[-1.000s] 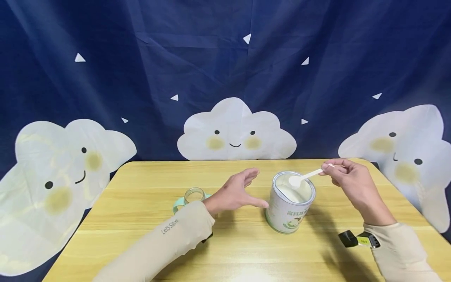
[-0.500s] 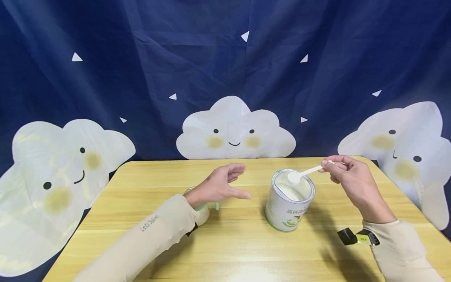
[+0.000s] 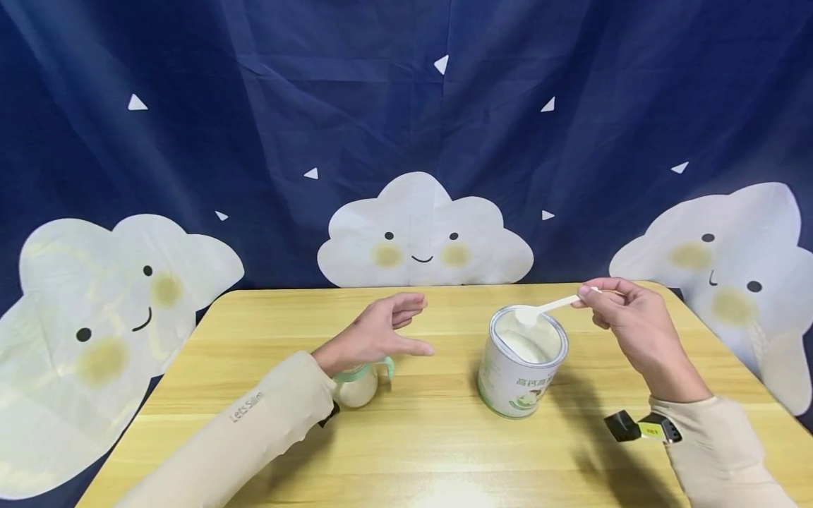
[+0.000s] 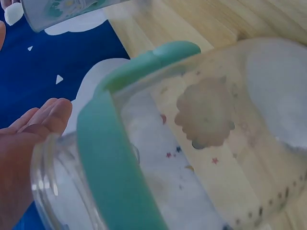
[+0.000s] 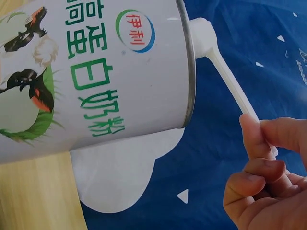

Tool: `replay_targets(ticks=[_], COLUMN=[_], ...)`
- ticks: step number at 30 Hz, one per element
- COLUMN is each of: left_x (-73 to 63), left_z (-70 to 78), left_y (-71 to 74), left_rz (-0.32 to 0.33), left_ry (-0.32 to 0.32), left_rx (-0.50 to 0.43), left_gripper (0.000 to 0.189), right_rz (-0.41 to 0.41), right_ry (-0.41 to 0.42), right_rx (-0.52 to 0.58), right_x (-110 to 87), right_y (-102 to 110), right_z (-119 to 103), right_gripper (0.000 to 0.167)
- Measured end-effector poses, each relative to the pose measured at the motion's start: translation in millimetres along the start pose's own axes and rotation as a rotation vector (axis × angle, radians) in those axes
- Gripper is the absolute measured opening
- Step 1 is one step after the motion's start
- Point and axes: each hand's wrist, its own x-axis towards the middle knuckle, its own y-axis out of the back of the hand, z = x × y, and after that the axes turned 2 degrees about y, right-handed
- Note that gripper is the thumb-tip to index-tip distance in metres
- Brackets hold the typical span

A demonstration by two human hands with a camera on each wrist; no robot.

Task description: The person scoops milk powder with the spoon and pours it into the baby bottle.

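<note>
Can (image 3: pixel 517 384), one: white, green lettering, open-topped, upright on the table (image 3: pixel 444 451), pale powder (image 3: pixel 524 349) inside. Scoop (image 5: pixel 228 74), one: white, long-handled, bowl above the can's mouth, handle slanting up to the can's right. Right hand (image 3: pixel 635 324), right of the can: thumb and fingertips pinching the scoop's handle end. Left hand (image 3: pixel 381 331), left of the can and apart from it: thumb spread well away from the fingers, holding nothing. Bottle (image 3: pixel 357 389), one: clear, mint-green collar and handles, left of the can, partly hidden by the left hand and wrist; contact between them cannot be told. Backdrop (image 3: pixel 381 106), dark blue with white clouds, beyond the can.
</note>
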Motion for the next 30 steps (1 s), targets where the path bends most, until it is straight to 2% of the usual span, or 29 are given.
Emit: replay_targets(ticks=[11,23,30], left_x=[-8.5,-21.3,-28.6], left_z=[-2.2,-7.4,-12.4], left_y=[15.4,34.5,43.6], left_rz=[0.013,0.094,0.106], left_ry=[-0.042,-0.070,-0.057], left_rx=[0.007,0.042,0.058], left_gripper=[0.087,0.081,0.081], right_rz=[-0.007,-0.003,-0.017], right_ry=[0.009,0.012,0.011], right_rx=[0.067,0.160,0.204], right_x=[1.5,3.4,6.1], right_y=[-8,-26,-40], right_z=[-4,-8,-11], right_gripper=[0.008,0.006,0.005])
